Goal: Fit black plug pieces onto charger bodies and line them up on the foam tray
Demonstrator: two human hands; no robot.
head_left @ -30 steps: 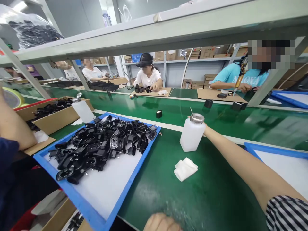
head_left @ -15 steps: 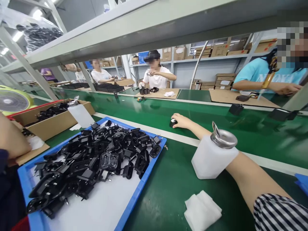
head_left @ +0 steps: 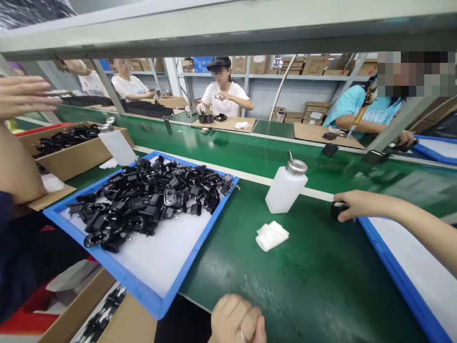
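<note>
My right hand (head_left: 352, 205) is closed around a small black power adapter (head_left: 337, 210), beside the left rim of the right-hand blue tray (head_left: 378, 245). At the bottom middle, near the table's front edge, my left hand (head_left: 235, 318) is curled into a fist; whatever its fingers may hold is hidden. Between the hands and the belt stands a white pump bottle (head_left: 286, 189) with a metal top. A folded white cloth (head_left: 272, 236) lies in front of it. To the left, another blue tray (head_left: 194, 250) carries a heap of black plug housings (head_left: 150, 195).
A co-worker's arm and hand (head_left: 21, 97) reach in at the left, near a carton (head_left: 78, 150) of black parts and a second white bottle (head_left: 117, 145). Across the green belt (head_left: 243, 155), several people sit working. A shelf beam (head_left: 228, 35) crosses overhead.
My right hand has moved from the belt back toward the right-hand tray with the adapter. My left fist has come into view. The view has turned right and down.
</note>
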